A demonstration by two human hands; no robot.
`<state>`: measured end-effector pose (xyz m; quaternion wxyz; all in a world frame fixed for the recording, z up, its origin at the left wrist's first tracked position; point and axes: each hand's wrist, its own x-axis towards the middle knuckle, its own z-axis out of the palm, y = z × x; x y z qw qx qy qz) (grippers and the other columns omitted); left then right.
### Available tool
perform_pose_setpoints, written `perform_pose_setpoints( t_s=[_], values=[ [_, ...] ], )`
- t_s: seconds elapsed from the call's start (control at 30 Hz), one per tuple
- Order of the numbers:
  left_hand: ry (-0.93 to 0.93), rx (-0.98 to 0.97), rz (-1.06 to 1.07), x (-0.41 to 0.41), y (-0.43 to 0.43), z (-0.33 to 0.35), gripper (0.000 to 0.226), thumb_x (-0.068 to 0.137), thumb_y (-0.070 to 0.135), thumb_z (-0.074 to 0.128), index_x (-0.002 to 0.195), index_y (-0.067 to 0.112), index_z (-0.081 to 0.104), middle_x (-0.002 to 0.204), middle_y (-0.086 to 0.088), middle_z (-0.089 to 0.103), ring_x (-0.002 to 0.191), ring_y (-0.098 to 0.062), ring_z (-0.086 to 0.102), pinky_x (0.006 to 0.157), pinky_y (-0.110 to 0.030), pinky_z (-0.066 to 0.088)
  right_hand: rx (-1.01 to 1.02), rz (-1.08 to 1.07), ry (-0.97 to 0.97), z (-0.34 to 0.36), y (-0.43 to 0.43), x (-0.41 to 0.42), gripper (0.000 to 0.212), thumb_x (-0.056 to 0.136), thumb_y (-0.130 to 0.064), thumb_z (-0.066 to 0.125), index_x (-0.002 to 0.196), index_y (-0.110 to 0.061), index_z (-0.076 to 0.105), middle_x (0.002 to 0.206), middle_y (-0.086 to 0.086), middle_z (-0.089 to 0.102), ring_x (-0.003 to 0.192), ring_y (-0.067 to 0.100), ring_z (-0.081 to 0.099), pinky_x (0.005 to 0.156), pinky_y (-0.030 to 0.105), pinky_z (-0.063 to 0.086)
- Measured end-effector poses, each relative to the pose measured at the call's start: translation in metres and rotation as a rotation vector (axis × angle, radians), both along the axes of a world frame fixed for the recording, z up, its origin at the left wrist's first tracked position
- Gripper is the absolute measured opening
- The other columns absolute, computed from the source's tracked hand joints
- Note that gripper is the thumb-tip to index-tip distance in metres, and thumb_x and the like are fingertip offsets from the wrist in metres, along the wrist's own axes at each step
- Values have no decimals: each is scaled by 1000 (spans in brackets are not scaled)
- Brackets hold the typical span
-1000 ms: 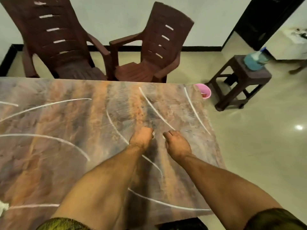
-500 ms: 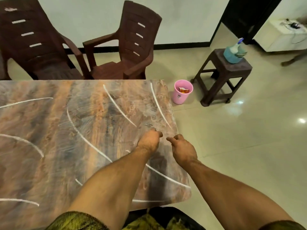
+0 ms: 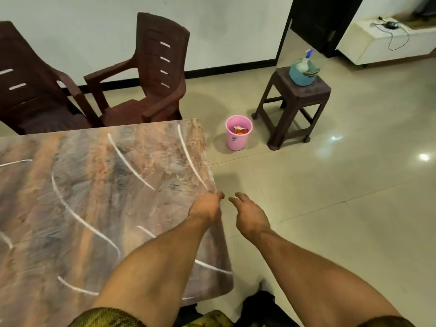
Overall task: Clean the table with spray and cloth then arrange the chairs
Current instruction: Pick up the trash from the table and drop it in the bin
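The table [image 3: 94,197] has a brown marbled top with white curved streaks and fills the lower left. My left hand [image 3: 207,207] sits at the table's right edge with fingers curled under; nothing shows in it. My right hand [image 3: 251,217] hovers just past that edge over the floor, palm down, fingers loosely bent and holding nothing. A spray bottle [image 3: 304,59] stands on a blue cloth [image 3: 302,76] on top of a dark stool [image 3: 295,100], far right of the table. Two brown plastic armchairs [image 3: 160,74] [image 3: 30,90] stand behind the table's far side.
A pink bin [image 3: 238,133] with an orange wrapper inside stands on the tiled floor between the table corner and the stool. A dark doorway [image 3: 323,22] and a white cabinet [image 3: 387,41] with a cable lie at the back right. Glossy tiled floor spreads to the right.
The view has swung to the right. Both hands have slid along the table toward its right edge, and my right hand has passed off the top and is now over the floor.
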<state>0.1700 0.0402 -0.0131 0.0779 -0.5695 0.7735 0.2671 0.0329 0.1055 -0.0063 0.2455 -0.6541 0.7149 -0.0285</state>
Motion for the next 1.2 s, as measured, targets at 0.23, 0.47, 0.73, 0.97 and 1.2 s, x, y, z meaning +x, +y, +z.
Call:
perform_pose_setpoints(
  t_s=[0.23, 0.47, 0.73, 0.97, 1.2],
  values=[
    [-35, 25, 26, -124, -5, -4, 47, 94, -3, 51, 135, 18, 59, 137, -6, 51, 121, -29, 58, 104, -40, 49, -21, 58, -19, 4, -10, -120, 71, 87, 10, 41, 150, -23, 38, 159, -3, 29, 126, 27, 55, 100, 36, 48],
    [-28, 28, 107, -196, -51, 2, 32, 102, 34, 55, 127, 17, 62, 117, -15, 69, 106, -34, 66, 84, -36, 51, 2, 92, 37, 10, -57, -198, 72, 87, 11, 46, 150, -21, 36, 165, -2, 15, 126, 27, 54, 95, 37, 49],
    [-118, 12, 150, -219, -147, -18, 58, 89, 71, 55, 112, 18, 62, 108, -8, 70, 101, -30, 65, 79, -35, 52, -7, 97, 58, -13, -180, -232, 49, 98, -5, 50, 142, -24, 43, 143, 0, 42, 103, 28, 63, 82, 37, 51],
    [-25, 1, 123, -248, -322, -30, 36, 105, 44, 43, 125, 19, 60, 121, -11, 65, 109, -33, 63, 86, -39, 50, 21, 73, 91, -22, -359, -253, 34, 102, -18, 50, 136, -21, 46, 137, 3, 46, 106, 28, 62, 81, 36, 50],
    [-22, 52, 152, -253, -464, -32, 45, 100, 5, 45, 144, 16, 44, 136, -9, 52, 121, -31, 57, 97, -41, 46, 31, 120, 97, -27, -508, -279, 61, 90, 3, 49, 144, -24, 42, 144, 1, 45, 115, 26, 56, 87, 40, 52]
  ],
)
